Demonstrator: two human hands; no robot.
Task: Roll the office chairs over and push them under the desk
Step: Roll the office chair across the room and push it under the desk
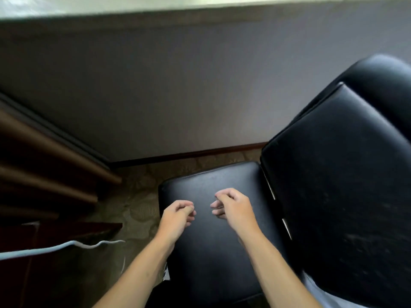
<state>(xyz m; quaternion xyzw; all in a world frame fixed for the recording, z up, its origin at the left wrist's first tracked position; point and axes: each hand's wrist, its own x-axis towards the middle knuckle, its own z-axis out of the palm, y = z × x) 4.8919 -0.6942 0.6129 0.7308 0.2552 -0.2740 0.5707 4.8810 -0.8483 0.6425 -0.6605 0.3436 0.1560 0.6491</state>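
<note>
Head view: I see a black padded leather-look office chair (222,218) filling the lower right, its flat seat at about 6 o'clock and its tall backrest (344,174) leaning away toward 3 o'clock. My left hand (178,218) and right hand (233,207) hover side by side over the front part of the seat, apart from each other, both with fingers curled loosely inward and holding nothing; I cannot tell whether they touch the cushion. The chair stands on a brown patterned carpet (138,196) near a pale grey wall (178,85) with a dark wooden skirting board (189,155). At 9 o'clock hang brown curtain folds (44,152), and a white cable (66,246) crosses at 8 o'clock. I can read no brand, label or writing anywhere.
</note>
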